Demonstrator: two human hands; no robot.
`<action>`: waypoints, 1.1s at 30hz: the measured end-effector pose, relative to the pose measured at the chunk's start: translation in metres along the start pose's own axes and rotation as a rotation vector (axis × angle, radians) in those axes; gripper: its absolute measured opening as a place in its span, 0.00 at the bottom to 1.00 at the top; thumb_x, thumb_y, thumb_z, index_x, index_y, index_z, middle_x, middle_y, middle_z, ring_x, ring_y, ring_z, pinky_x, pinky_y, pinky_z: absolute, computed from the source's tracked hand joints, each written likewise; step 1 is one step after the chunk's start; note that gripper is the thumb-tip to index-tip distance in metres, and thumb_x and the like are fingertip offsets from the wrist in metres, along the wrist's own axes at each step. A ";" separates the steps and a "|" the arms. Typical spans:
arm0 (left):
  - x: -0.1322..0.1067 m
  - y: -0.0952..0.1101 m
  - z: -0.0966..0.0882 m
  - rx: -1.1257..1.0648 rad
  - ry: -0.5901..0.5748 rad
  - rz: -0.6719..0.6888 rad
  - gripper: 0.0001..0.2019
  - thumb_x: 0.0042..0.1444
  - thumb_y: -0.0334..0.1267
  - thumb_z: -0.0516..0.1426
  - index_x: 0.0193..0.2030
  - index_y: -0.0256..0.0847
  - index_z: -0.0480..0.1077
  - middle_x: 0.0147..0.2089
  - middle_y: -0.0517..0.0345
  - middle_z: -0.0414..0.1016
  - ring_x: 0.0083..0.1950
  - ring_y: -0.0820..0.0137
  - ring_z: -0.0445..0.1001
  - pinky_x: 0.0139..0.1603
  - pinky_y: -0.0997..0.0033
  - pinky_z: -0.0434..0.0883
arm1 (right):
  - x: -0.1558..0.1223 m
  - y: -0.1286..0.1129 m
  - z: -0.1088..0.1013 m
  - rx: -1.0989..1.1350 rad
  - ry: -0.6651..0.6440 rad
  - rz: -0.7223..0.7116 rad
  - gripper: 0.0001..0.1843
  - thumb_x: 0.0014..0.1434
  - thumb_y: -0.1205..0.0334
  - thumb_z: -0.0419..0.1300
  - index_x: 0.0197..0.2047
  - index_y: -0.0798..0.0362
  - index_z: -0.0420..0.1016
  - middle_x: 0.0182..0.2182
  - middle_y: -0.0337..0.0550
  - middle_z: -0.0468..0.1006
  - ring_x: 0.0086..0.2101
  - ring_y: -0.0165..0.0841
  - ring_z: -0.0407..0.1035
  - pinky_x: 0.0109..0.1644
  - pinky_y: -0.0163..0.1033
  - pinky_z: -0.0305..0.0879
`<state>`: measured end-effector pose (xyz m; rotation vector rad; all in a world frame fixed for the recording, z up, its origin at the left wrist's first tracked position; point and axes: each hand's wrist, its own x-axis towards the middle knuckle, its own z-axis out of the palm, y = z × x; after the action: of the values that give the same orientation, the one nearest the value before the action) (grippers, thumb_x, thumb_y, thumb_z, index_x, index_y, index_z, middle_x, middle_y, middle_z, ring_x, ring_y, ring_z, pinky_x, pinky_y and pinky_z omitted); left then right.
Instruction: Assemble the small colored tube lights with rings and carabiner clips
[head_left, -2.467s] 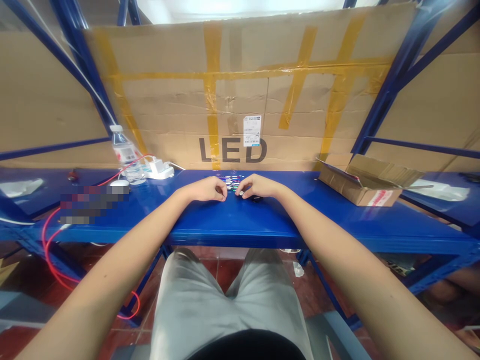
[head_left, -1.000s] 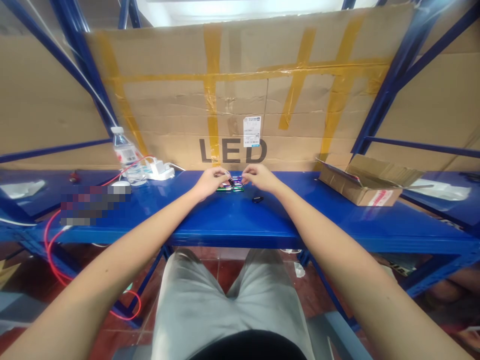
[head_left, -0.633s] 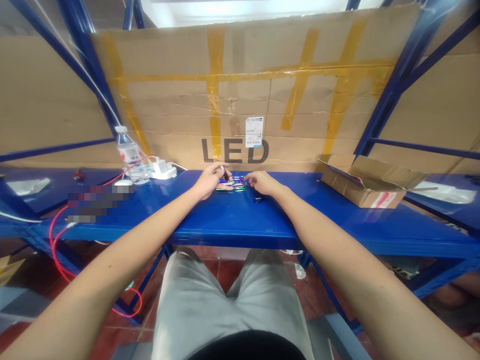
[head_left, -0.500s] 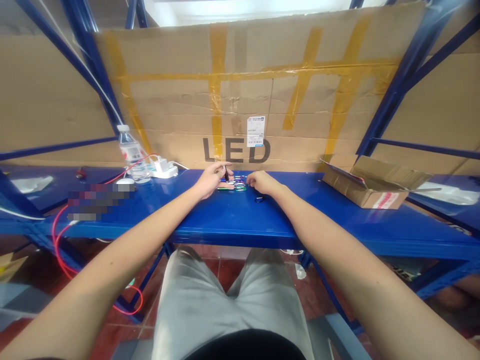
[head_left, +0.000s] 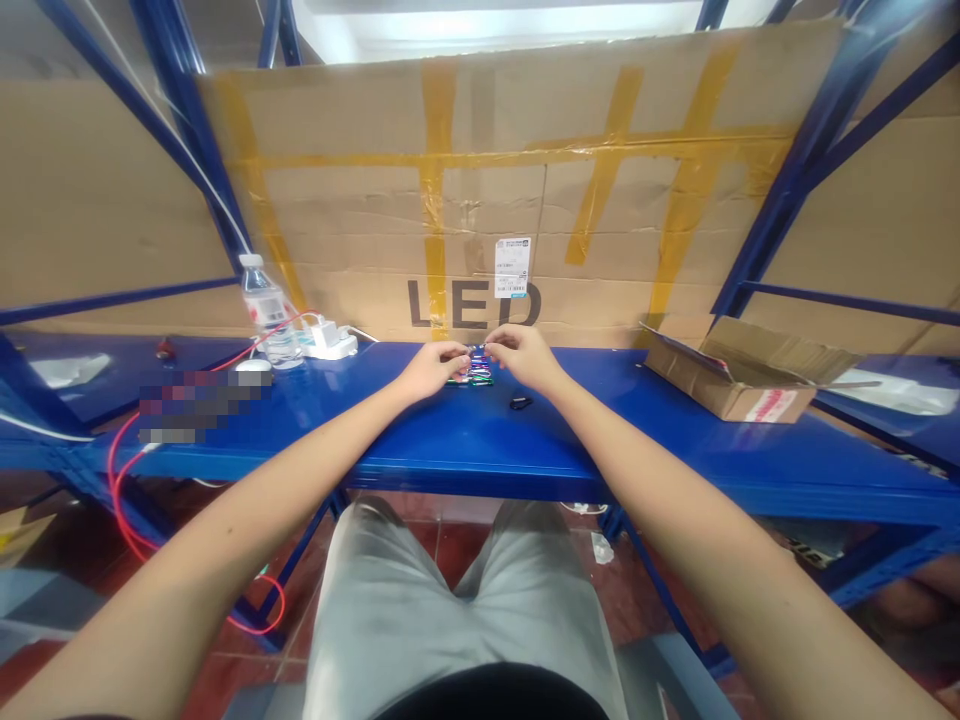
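Note:
My left hand (head_left: 431, 370) is at the far middle of the blue table, thumb and fingers pinched together, pointing right. Facing it, my right hand (head_left: 523, 356) is closed in a pinch too, its fingertips close to the left ones. What either pinch holds is too small and too covered to make out. Between and below the fingertips lies a row of small shiny slim pieces (head_left: 478, 371) in blue, purple, silver and green, partly hidden by my left hand. A small black looped item (head_left: 520, 402) lies on the table just below my right hand.
An open cardboard box (head_left: 739, 385) stands at the right of the table (head_left: 465, 440). To the left are a water bottle (head_left: 266, 315), a white power strip (head_left: 330, 342), a red cable (head_left: 112, 480) and a blurred-out object (head_left: 199, 405). Tall cardboard (head_left: 360, 230) closes the back.
My left hand has turned and no longer shows the dark slim thing it held upright. My right hand has lifted slightly toward the left fingertips. The black looped item shows more fully.

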<state>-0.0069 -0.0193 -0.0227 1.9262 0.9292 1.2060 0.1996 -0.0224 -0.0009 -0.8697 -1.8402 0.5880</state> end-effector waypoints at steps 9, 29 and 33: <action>-0.009 0.010 0.002 0.157 -0.084 0.041 0.10 0.60 0.43 0.59 0.39 0.37 0.74 0.26 0.60 0.71 0.23 0.74 0.70 0.28 0.70 0.70 | -0.001 0.009 0.004 -0.134 -0.061 -0.081 0.05 0.57 0.65 0.60 0.34 0.53 0.78 0.31 0.42 0.80 0.34 0.35 0.71 0.40 0.39 0.66; -0.017 0.007 0.008 0.877 -0.063 0.396 0.12 0.70 0.38 0.46 0.45 0.38 0.69 0.42 0.48 0.73 0.44 0.61 0.74 0.49 0.59 0.71 | -0.008 0.002 0.004 -0.270 -0.195 -0.125 0.10 0.59 0.73 0.55 0.30 0.52 0.73 0.25 0.40 0.78 0.31 0.34 0.72 0.40 0.38 0.66; -0.018 0.009 0.008 0.948 -0.065 0.492 0.10 0.70 0.35 0.46 0.45 0.37 0.68 0.43 0.45 0.72 0.46 0.58 0.73 0.51 0.56 0.71 | -0.008 0.002 0.007 -0.106 -0.207 0.053 0.08 0.59 0.71 0.57 0.29 0.53 0.71 0.23 0.40 0.77 0.23 0.31 0.69 0.29 0.36 0.65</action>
<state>-0.0035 -0.0401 -0.0257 3.0648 1.1479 1.0135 0.1957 -0.0273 -0.0094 -0.9606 -2.0551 0.6379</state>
